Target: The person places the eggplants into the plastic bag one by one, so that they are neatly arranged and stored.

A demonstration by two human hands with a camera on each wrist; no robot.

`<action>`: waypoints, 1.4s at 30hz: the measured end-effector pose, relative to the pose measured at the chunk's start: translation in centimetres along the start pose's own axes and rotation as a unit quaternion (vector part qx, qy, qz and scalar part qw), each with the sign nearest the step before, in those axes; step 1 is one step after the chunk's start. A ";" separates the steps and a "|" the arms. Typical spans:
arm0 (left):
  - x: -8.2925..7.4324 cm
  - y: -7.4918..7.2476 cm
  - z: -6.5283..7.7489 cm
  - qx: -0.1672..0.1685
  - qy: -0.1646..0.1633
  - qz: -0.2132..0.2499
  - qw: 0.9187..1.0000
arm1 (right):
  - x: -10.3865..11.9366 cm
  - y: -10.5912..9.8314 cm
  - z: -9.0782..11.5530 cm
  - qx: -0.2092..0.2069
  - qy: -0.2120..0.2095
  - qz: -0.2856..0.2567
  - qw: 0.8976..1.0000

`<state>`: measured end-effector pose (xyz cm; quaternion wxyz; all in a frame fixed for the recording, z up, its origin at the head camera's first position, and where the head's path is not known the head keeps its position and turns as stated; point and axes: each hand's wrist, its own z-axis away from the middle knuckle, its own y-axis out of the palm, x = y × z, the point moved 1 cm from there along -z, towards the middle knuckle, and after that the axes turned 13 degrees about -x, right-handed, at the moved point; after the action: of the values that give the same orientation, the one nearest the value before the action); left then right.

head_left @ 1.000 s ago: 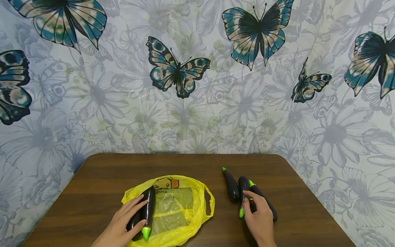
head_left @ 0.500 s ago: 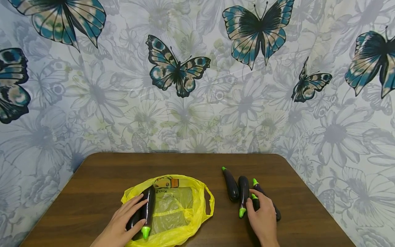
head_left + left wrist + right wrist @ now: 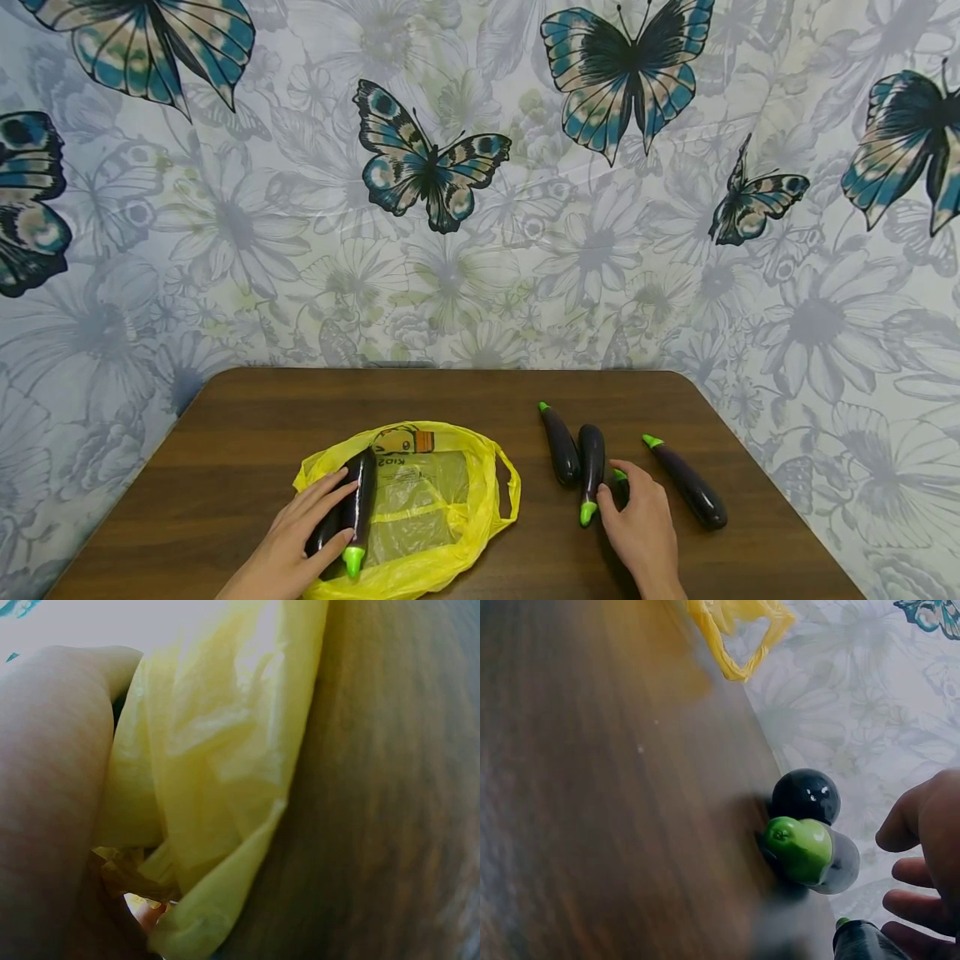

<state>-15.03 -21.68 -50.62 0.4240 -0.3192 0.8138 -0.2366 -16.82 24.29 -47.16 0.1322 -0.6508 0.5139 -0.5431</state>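
Outer eggplant (image 3: 686, 483): had moved since the earlier frame from beside the right hand's fingers to lie alone, nearer the table's (image 3: 247, 417) right edge.
Right hand (image 3: 641, 521): fingers spread and loosely bent over the half-hidden eggplant (image 3: 621, 493); whether they touched it I could not tell.
Left hand (image 3: 300, 525): fingers spread across two eggplants (image 3: 362, 500) inside the yellow bag (image 3: 486, 507), left of the table's middle, not clearly gripping.
Rolling risk: the outer eggplant, smooth and rounded, might have rolled off the right edge if nudged again.
Crowding risk: the middle eggplant (image 3: 592, 458), against the far eggplant (image 3: 558, 446) and just beside the thumb, could have been knocked toward the far edge by a hasty grasp.
Bag risk: its thin rim seemed likely to fold inward, or the two inside to shift, if the left hand lifted.
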 end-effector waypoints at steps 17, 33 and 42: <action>-0.1 -0.1 -0.1 0.007 -0.006 0.005 1.000 | 0.5 1.2 0.1 0.016 -0.037 0.101 0.994; -0.1 -0.3 -0.3 0.010 -0.002 0.005 1.000 | 0.9 1.5 0.3 0.025 -0.050 0.112 0.992; -0.1 -0.2 -0.2 0.006 -0.008 0.004 1.000 | 1.0 1.5 0.2 0.013 -0.058 0.102 0.993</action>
<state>-15.05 -21.71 -50.33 0.4329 -0.3152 0.8105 -0.2372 -17.55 22.70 -47.74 0.2251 -0.6232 0.5620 -0.4952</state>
